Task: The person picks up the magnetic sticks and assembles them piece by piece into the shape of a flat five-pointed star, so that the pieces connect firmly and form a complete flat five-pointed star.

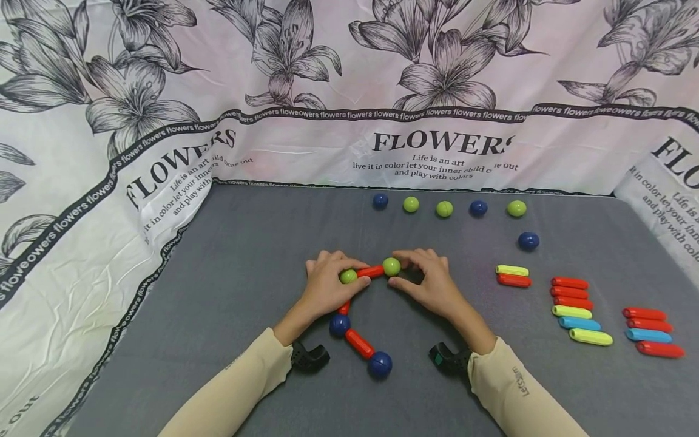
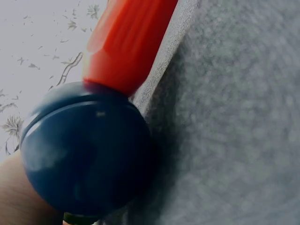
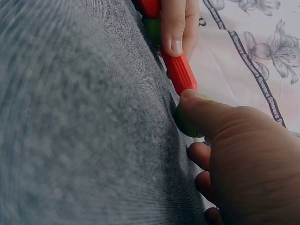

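Note:
A chain of coloured rods and balls lies on the grey cloth in the head view. My left hand (image 1: 326, 282) pinches a green ball (image 1: 348, 277) between thumb and index finger, fingertips at the near end of a red rod (image 1: 372, 271). On that rod's other end sits a second green ball (image 1: 391, 266), held by the thumb and fingers of my right hand (image 1: 434, 282). Below the left hand, another red rod (image 1: 344, 308) meets a blue ball (image 1: 340, 325), which shows large as a blue ball (image 2: 89, 150) in the left wrist view. A further red rod (image 1: 360, 344) leads to an end blue ball (image 1: 380, 365).
Several loose balls line the far side, including a green ball (image 1: 516, 208) and a blue ball (image 1: 528, 241). To the right lie rods in three groups, among them a yellow rod (image 1: 591, 337) and a blue rod (image 1: 648, 335). Flower-printed cloth (image 1: 437, 152) borders the grey cloth.

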A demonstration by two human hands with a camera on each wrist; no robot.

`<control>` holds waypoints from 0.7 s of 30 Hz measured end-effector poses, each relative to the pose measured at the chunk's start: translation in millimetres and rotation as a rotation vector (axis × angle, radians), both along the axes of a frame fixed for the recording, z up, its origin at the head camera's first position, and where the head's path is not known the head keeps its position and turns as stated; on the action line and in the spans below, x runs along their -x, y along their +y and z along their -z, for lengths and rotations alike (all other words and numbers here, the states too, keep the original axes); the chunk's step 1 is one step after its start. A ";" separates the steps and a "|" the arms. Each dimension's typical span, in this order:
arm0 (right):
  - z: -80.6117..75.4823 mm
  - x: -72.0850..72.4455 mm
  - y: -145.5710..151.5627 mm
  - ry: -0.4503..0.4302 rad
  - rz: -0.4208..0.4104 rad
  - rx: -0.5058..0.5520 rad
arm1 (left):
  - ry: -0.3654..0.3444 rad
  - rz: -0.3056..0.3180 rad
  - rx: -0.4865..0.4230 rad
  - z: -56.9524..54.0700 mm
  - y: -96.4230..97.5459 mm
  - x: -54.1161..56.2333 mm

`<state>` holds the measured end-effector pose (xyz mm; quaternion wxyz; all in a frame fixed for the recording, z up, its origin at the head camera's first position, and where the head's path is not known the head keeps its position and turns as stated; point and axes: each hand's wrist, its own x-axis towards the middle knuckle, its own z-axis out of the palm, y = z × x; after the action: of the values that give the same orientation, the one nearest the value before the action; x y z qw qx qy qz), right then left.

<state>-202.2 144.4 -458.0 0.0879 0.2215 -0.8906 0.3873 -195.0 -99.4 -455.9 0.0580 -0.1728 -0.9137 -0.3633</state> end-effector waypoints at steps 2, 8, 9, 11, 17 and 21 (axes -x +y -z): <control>0.4 0.1 0.0 0.001 0.009 0.012 | -0.004 -0.022 -0.009 1.6 0.4 0.9; 3.2 0.9 0.4 0.013 0.023 0.050 | -0.005 -0.091 -0.030 2.7 1.2 1.1; 3.6 1.0 0.5 0.016 0.025 0.056 | -0.005 -0.098 -0.031 2.4 1.2 0.9; 4.4 1.2 0.6 0.020 0.029 0.067 | -0.005 -0.105 -0.029 2.5 1.1 0.6; 5.6 2.0 0.7 0.017 0.039 0.080 | 0.014 -0.089 -0.028 1.6 1.4 -0.7; 5.7 2.4 1.6 0.020 0.042 0.082 | 0.089 -0.014 0.027 -2.4 4.6 -5.6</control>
<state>-204.5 146.0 -463.6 0.1139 0.2028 -0.8776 0.4192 -189.4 -94.9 -453.5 0.0988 -0.1830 -0.9162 -0.3424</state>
